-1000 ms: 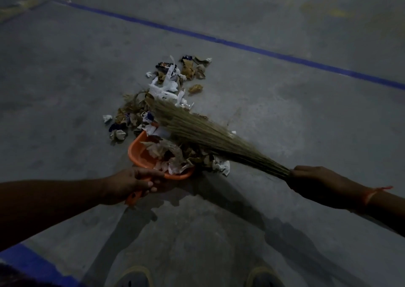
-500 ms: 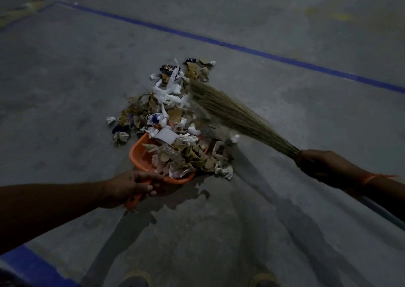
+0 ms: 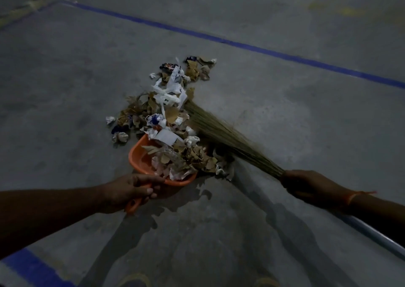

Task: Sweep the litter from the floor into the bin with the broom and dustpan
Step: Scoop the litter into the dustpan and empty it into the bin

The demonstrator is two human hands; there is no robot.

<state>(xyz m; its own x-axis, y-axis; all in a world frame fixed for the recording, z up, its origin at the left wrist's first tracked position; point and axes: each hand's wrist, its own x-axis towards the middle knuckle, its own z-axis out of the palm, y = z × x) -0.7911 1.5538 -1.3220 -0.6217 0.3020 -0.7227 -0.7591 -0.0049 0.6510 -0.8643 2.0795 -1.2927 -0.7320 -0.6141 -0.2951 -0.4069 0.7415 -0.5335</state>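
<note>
An orange dustpan (image 3: 140, 157) rests on the grey floor, half full of dry leaves and crumpled paper. My left hand (image 3: 129, 190) grips its orange handle at the near end. A pile of litter (image 3: 168, 102) made of white paper, wrappers and brown leaves stretches from the pan's mouth away from me. My right hand (image 3: 306, 187) grips the neck of a grass broom (image 3: 221, 133). The bristles lie against the right side of the pile, their tips under the white scraps. No bin is in view.
A blue painted line (image 3: 263, 50) crosses the concrete floor beyond the pile. Another blue stripe (image 3: 32, 269) runs at the lower left. The broom's pale handle (image 3: 377, 236) sticks out under my right forearm. My shoe tips (image 3: 135, 282) show at the bottom edge.
The broom swung out to the far right side of the pile, then drew back toward the pan, pushing litter in. More leaves and paper now lie in the dustpan. My left hand stayed put.
</note>
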